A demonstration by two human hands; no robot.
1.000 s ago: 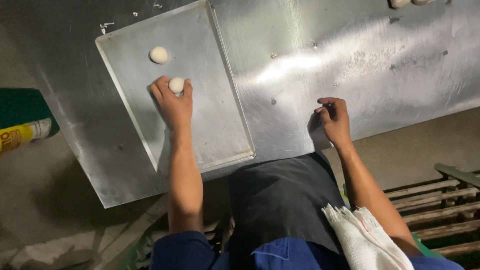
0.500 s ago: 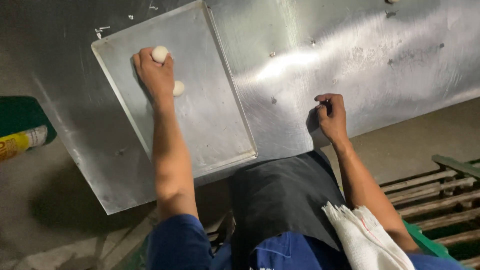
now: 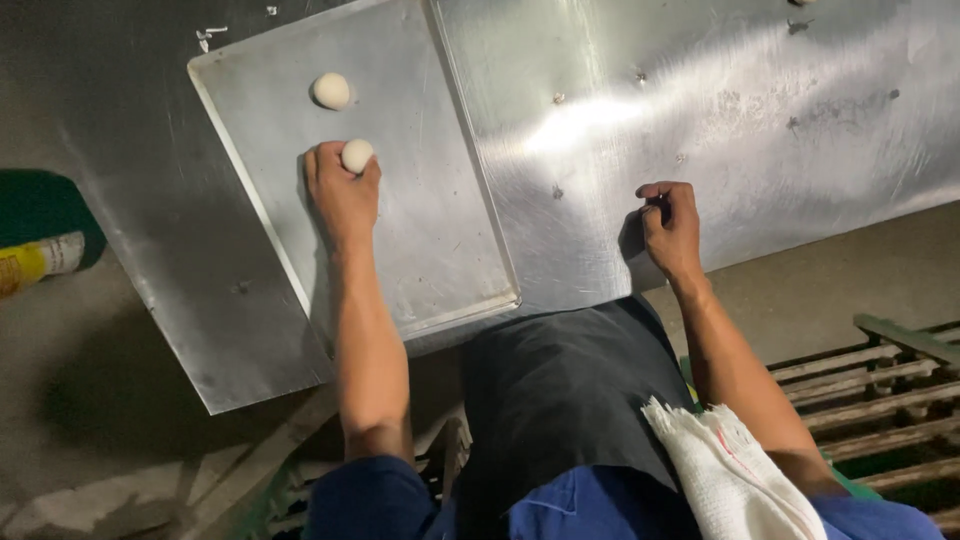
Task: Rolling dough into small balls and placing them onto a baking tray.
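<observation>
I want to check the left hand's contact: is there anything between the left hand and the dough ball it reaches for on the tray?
Nothing visible. The left hand already touches the near dough ball with its fingertips on the tray.

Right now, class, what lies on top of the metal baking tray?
Two pale dough balls: one lies free, the other sits at the left hand's fingertips. Whatever the tray holds beneath that hand is covered.

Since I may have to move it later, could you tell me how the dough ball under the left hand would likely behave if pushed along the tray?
The dough ball is round, so it would probably roll on the smooth metal tray. It looks soft and pale, likely denting under the left hand fingertips. It seems small, so probably light.
</observation>
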